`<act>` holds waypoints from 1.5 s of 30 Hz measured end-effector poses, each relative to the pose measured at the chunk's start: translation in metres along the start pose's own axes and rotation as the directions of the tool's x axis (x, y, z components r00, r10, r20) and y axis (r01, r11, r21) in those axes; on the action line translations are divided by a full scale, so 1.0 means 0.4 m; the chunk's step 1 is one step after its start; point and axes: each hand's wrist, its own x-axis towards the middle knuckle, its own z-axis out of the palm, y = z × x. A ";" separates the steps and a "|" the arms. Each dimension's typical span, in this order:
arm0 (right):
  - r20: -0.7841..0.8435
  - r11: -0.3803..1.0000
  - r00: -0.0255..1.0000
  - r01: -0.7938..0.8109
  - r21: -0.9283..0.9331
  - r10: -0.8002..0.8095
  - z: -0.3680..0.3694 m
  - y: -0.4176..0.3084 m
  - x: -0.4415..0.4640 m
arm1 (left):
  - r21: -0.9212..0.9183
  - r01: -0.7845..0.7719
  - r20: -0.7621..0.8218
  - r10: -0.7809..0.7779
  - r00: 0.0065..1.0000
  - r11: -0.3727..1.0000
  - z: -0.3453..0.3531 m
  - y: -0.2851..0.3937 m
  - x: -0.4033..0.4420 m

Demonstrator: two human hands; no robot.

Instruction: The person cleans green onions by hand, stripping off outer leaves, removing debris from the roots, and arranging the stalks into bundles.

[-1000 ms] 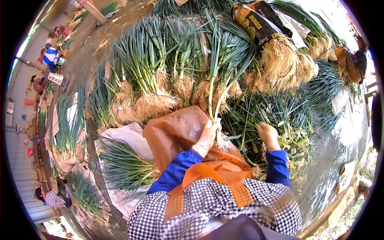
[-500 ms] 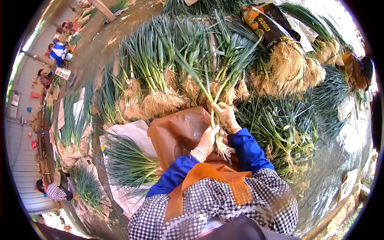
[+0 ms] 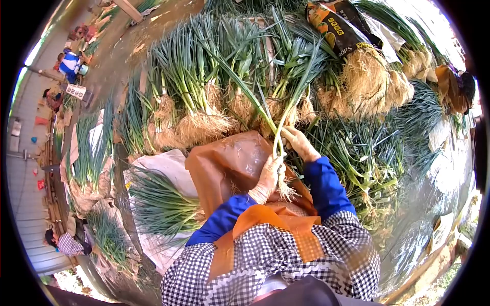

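Observation:
My left hand (image 3: 269,174) is closed round the lower white stems of a few green onions (image 3: 279,136). Their pale roots (image 3: 286,190) hang below the grip, and their long leaves cross and spread upward. Beside the stems, on the right, is my right hand (image 3: 300,144), its fingers bent together with the tips against or close to the stalks. Whether a thin strip is pinched there is too small to see. Under both hands a brown plastic apron (image 3: 229,158) covers my lap.
Rooted green onion bundles (image 3: 201,122) stand ahead, with a black printed bag (image 3: 339,28) over some. Loose leaves (image 3: 357,158) are heaped on the right. At left, trimmed onions (image 3: 161,204) lie on a pale sheet (image 3: 155,250). Other people (image 3: 70,66) work farther left.
My right hand has come off its grip round the stems and shifted slightly right and down. The left hand still holds the onions, whose leaves have tilted a little.

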 end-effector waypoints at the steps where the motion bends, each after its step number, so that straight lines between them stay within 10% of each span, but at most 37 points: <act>1: 0.046 0.994 0.993 0.109 0.013 -0.110 0.009 0.000 0.025 | 0.046 -0.028 -0.028 0.029 0.999 0.999 0.002 0.003 -0.004; 4: 0.084 0.896 0.995 0.011 0.445 -0.054 0.068 -0.048 0.062 | 0.118 -0.175 -0.004 0.176 0.984 0.977 -0.006 0.035 -0.004; 14: -0.110 0.868 0.989 0.136 0.478 -0.095 0.107 0.050 0.138 | -0.085 -0.055 -0.136 0.043 0.990 0.995 -0.017 0.053 0.004; 18: -0.428 0.937 0.894 0.254 0.239 -0.133 0.086 0.059 0.056 | -0.196 -0.083 -0.148 0.055 0.988 0.977 -0.021 0.050 0.012; 19: -0.330 0.898 0.942 0.095 0.429 0.058 0.095 -0.014 -0.019 | -0.227 -0.081 -0.191 0.037 0.981 0.971 -0.034 0.044 0.031; 22: -0.067 0.959 0.997 0.066 0.276 -0.049 0.052 -0.007 -0.162 | -0.237 -0.137 -0.408 0.030 0.912 0.962 -0.004 0.047 0.069; 27: -0.160 0.968 0.977 -0.170 -0.185 0.141 -0.171 -0.058 -0.380 | -0.381 0.026 -0.035 -0.042 0.998 0.924 -0.079 0.053 0.081; 28: -0.217 0.888 0.946 -0.307 -0.343 0.243 -0.242 0.000 -0.371 | -0.336 -0.001 -0.043 -0.014 0.999 0.942 -0.080 0.045 0.086; 30: -0.323 -0.053 0.926 -0.319 -0.946 0.194 -0.287 0.002 -0.346 | -0.275 -0.020 -0.092 -0.006 0.996 0.961 -0.030 0.049 0.055; 31: -0.342 0.432 0.940 -0.312 -0.846 0.009 -0.200 -0.076 -0.330 | -0.210 -0.049 -0.144 0.018 0.989 0.977 -0.009 0.053 0.049; 33: -0.146 0.771 0.904 0.248 -0.587 -0.402 -0.064 -0.086 -0.266 | -0.115 -0.040 -0.024 0.037 0.999 0.993 -0.074 -0.006 0.069; 35: 0.046 0.836 0.995 0.097 -0.540 -0.086 0.030 -0.159 -0.222 | -0.083 -0.040 -0.086 0.032 0.996 0.996 -0.062 -0.014 0.086; 39: 0.159 0.820 0.957 0.288 -0.494 -0.241 0.106 -0.107 -0.200 | -0.156 -0.145 -0.057 0.138 0.989 0.977 -0.056 0.004 0.102; 42: 0.511 0.942 0.851 0.261 -0.212 -0.120 -0.004 -0.141 -0.314 | -0.220 0.177 0.345 -0.093 0.934 0.959 -0.107 0.064 0.102; 43: 0.632 0.977 0.772 0.180 -0.116 -0.067 -0.073 -0.124 -0.331 | -0.227 0.254 0.252 -0.195 0.948 0.940 -0.057 0.098 0.075; 45: 0.302 0.735 0.854 -0.129 -0.666 0.423 -0.186 -0.100 -0.369 | -0.154 0.209 0.305 -0.155 0.940 0.966 -0.076 0.161 0.076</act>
